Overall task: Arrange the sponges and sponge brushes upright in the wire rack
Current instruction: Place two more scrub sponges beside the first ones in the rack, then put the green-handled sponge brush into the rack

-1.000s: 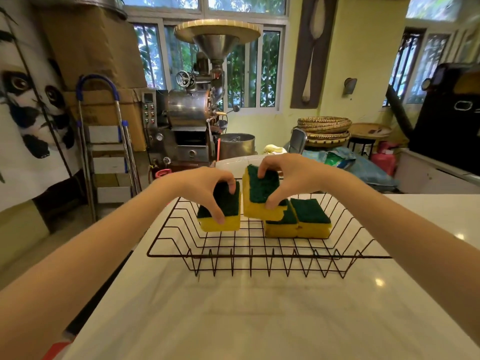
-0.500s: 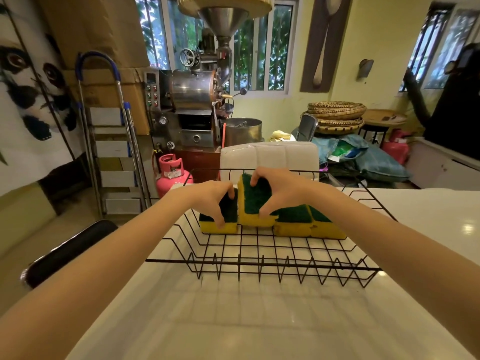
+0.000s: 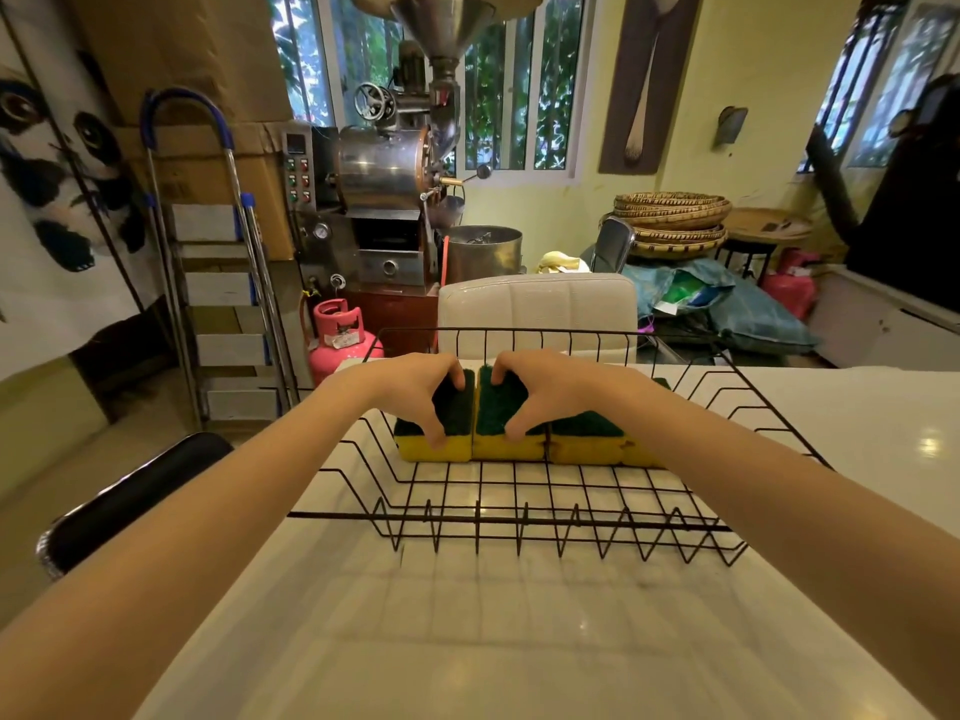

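A black wire rack stands on the white counter. Inside it, along the far side, yellow sponges with green scouring faces stand side by side in a row. My left hand grips the leftmost sponge, thumb on its front face and fingers over its top. My right hand grips the second sponge, pressed against the first. A third sponge stands to the right of them, and a further one is mostly hidden behind my right forearm. No sponge brush is in view.
A white padded chair back rises just behind the rack. A black stool sits left of the counter. Farther back are a pink gas cylinder, a stepladder and a metal roasting machine.
My right hand has lowered its sponge from a tilted, raised position down against the left sponge. Both hands have settled deeper into the rack, and the camera has tilted downward.
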Available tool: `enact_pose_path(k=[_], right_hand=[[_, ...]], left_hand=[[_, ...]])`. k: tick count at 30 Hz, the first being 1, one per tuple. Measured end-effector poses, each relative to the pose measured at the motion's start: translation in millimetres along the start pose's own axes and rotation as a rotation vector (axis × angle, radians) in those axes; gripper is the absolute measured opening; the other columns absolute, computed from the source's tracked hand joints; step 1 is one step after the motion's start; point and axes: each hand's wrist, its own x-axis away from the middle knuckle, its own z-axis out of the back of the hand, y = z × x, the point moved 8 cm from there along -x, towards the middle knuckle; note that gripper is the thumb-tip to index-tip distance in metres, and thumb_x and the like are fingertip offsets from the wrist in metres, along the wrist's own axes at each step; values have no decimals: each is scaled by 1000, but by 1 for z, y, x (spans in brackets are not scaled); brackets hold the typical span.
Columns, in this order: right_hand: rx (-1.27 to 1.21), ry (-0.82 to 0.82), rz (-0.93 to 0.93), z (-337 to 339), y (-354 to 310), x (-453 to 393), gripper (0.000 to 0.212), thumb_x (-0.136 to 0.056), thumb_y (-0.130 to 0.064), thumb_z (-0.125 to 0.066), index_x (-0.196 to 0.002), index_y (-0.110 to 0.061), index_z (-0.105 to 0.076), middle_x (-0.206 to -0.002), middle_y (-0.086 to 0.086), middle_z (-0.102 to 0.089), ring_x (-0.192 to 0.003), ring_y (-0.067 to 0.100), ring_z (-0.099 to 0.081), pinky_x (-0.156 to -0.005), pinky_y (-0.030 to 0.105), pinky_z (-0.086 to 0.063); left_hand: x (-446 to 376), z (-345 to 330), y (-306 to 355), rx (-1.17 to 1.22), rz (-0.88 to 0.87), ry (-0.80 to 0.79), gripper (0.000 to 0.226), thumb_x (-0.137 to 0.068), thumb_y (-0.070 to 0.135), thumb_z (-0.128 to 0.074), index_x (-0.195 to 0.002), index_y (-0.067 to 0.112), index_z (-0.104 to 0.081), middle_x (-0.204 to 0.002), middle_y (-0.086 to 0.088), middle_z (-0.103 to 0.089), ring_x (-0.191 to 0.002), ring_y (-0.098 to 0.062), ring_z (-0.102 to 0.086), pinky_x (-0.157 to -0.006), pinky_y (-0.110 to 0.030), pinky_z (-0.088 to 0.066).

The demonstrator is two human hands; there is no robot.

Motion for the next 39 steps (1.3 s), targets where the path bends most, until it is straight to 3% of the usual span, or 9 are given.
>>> enact_pose_path(k=[6,11,16,19,24,28,32,35,39], right_hand=[[14,-41,-10,-4,3,0,69,-74,-34,-70,-132,-17,-37,-129,9,-49,-102,18,-45,-85,29,-41],[81,-26,13,-4,0,8,70,-78,-41,-65,-138,-19,-37,-138,8,-43,-124,25,-42,-100,36,-37],[121,110,19,2,-9,27,67,-78,-40,-66,-137,-20,-39,-126,10,-45,-115,26,-46,-94,36,-44],[31,170,3,13,-11,40,67,-77,-35,-68,-135,-17,-38,-130,9,-52,-117,25,-50,-95,37,-46],[-88,193,-24,29,-11,78,81,-77,-31,-69,-142,-24,-22,-137,9,-49,-120,25,-49,-98,38,-43],[-200,212,-17,32,-18,125,92,-76,-28,-72,-144,-28,-11,-139,11,-45,-122,26,-49,-97,35,-43],[-278,259,-9,24,-24,178,93,-75,-26,-73,-144,-27,-11,-136,8,-46,-122,23,-48,-99,34,-42],[-302,310,-11,13,-26,220,91,-75,-27,-73,-144,-29,-13,-136,4,-44,-115,15,-45,-96,31,-41],[-332,342,-47,-7,-15,272,87,-75,-32,-72,-142,-33,-17,-140,-3,-40,-120,12,-43,-96,29,-39]], left_hand=[[0,-2,3,-7,-15,-16,62,-69,19,-75,-120,19,-39,-108,2,-41,-96,-16,-45,-68,-19,-43],[4,0,8,-106,-25,57,58,-72,20,-72,-123,18,-43,-120,-5,-48,-98,-16,-43,-79,-27,-39],[13,-3,23,-218,-15,68,55,-76,22,-67,-125,15,-42,-123,-9,-52,-109,-24,-50,-84,-29,-42],[24,-1,34,-192,-11,13,58,-77,30,-66,-128,17,-40,-124,-8,-54,-112,-25,-52,-90,-33,-46],[59,10,74,-118,-86,2,76,-81,37,-59,-142,20,-16,-147,-6,-34,-131,-24,-36,-107,-37,-31],[96,-3,120,-41,-185,-4,82,-81,38,-60,-143,24,-8,-148,-4,-32,-131,-21,-36,-107,-33,-28],[130,-27,161,18,-319,8,86,-79,40,-62,-143,28,-5,-144,2,-36,-120,-13,-40,-100,-23,-30],[150,-50,182,21,-358,-20,94,-78,46,-59,-142,30,7,-154,5,-13,-138,-15,-21,-109,-26,-19],[170,-85,208,72,-429,-107,96,-76,49,-60,-141,34,9,-155,13,2,-141,-10,-7,-111,-27,-10]])
